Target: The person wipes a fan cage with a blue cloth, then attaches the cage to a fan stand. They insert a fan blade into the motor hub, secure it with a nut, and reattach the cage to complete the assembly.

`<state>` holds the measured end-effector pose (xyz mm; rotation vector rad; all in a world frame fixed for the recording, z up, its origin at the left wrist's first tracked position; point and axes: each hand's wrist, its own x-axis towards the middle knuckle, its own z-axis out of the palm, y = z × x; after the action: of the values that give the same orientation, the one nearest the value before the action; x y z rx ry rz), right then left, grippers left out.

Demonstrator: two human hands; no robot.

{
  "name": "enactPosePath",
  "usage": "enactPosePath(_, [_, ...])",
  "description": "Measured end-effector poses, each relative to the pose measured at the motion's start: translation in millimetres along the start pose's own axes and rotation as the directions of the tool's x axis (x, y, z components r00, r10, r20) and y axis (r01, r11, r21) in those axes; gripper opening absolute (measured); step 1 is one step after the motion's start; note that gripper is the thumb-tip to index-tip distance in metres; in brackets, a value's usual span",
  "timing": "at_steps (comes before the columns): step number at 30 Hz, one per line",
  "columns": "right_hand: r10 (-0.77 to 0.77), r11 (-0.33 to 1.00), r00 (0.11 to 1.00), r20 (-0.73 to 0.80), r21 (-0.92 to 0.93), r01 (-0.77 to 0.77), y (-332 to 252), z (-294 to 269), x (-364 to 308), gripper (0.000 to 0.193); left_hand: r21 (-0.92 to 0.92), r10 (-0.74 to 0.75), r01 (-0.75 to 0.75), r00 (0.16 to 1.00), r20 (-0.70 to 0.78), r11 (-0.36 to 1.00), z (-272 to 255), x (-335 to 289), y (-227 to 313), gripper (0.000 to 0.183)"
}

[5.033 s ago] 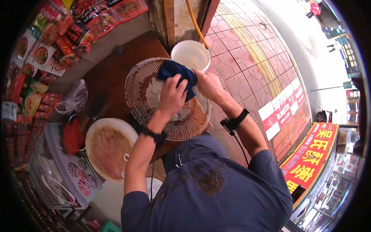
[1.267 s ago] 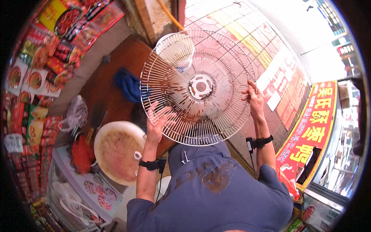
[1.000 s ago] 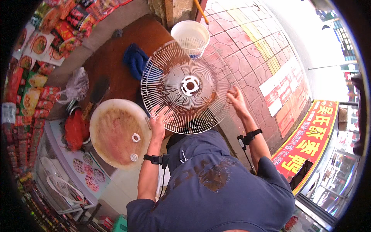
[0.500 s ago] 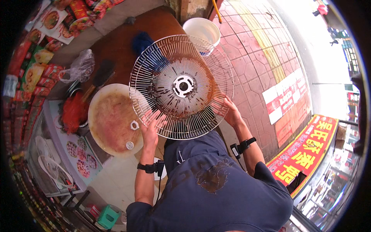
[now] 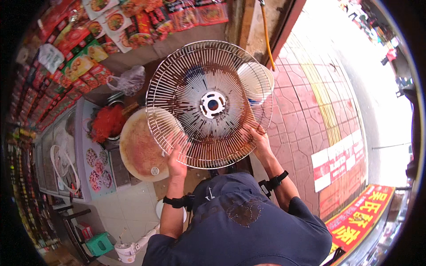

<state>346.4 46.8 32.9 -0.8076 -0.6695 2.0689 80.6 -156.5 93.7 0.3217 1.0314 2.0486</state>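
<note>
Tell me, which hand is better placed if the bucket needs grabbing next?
Right, probably. The right hand holds the guard at its lower right, the same side as the bucket partly behind it. The left hand, at the lower left, looks farther off.

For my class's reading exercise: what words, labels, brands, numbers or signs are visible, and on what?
Red banner, lower right: large yellow characters, not copied out here.
Red-and-white panels on the pavement: too small to read.
Food packets, upper left: printed; mostly too small or blurred.
Wire guard, between left hand and right hand: no lettering visible.
</note>
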Motion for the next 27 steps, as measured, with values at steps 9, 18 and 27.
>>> enactPosePath(9, [0.051,0.991,0.986,0.159,-0.127,-0.031,-76,41,27,0.038,-0.088,0.004,-0.015,0.993,-0.122,0.996,31,-18,-33,0.058])
enactPosePath(18, [0.351,0.925,0.808,0.473,-0.308,-0.221,-125,52,52,0.057,-0.23,0.107,-0.219,0.903,-0.416,0.948,56,-66,-54,0.042])
enactPosePath(27, [0.803,0.524,0.448,0.394,-0.825,-0.213,-101,94,72,0.049,-0.142,0.165,-0.407,0.631,-0.758,0.902,49,-204,-79,0.039])
